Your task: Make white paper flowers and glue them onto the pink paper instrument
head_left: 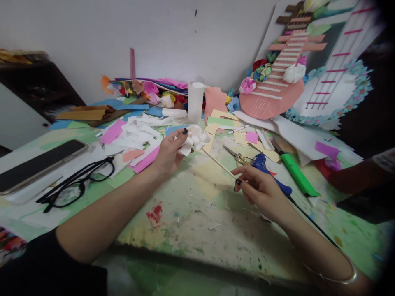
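Above a paint-stained table (191,222), the left grip (170,151) pinches crumpled white paper (196,137), the right grip (261,189) a thin stick (219,163)

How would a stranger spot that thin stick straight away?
Over the paint-stained table, find the right hand, beside the blue corded tool. The stick slants from it towards ruffled white paper in the left hand. Unlike the nearby scissors, it's a straight, pale rod without handles.

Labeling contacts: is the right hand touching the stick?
Touching. The head view shows the right hand gripping the stick, no gap between them.
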{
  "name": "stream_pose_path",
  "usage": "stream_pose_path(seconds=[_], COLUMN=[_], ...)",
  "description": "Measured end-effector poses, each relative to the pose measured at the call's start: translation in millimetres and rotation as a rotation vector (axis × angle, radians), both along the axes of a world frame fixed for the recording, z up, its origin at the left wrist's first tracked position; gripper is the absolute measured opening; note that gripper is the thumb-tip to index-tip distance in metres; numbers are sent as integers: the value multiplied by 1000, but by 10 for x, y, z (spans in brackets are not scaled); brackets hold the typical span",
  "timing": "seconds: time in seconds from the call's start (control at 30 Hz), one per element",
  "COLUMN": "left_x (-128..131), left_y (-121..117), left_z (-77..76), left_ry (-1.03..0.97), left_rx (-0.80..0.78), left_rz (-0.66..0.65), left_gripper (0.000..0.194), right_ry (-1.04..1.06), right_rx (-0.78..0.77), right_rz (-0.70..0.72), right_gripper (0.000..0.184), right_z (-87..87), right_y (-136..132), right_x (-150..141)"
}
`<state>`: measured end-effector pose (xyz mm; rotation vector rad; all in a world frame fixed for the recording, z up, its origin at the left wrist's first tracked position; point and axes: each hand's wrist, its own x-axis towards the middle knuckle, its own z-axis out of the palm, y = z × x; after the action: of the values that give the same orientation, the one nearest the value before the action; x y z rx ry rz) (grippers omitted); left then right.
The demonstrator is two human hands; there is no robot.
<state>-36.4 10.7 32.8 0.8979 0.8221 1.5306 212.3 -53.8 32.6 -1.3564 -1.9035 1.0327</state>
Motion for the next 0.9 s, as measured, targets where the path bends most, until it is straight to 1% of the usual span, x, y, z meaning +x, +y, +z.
stream_pose_path(seconds=[0.13,0.23,0.33,0.43,0.57,0.67,0.73,0.83,0.9], left_x=[28,41,29,4,-11,3,18,40,53], left_y=[-44,-57,-51,-38,-30,-45,-67,-104,-121], left_z=[29,45,53,56,36,0,-23,-43,-53], left_ry=[50,52,37,41,80,170,270,433,494], left_rx=[-41,-66,-82,-85,-91,-51,-6,42,56], left_rz=[-85,-103,-95,-121,-212,-322,-372,-367,-349], left_gripper=[48,53,45,36,37,43,51,58,54], right_ry=[44,48,8,-4,135,197,165,85,62], right_rx=[-12,-24,-12,59,124,148,139,123,129], right_rz=[-4,-21,-54,-128,-234,-236,-206,-173,-158], right_gripper=[30,31,26,21,22,25,29,35,35], right_z=[37,63,106,161,196,183,167,144,126], right_y=[-18,-20,-10,7,34,45,43,34,34], right_x=[-38,-30,24,103,154,112,68,22,13])
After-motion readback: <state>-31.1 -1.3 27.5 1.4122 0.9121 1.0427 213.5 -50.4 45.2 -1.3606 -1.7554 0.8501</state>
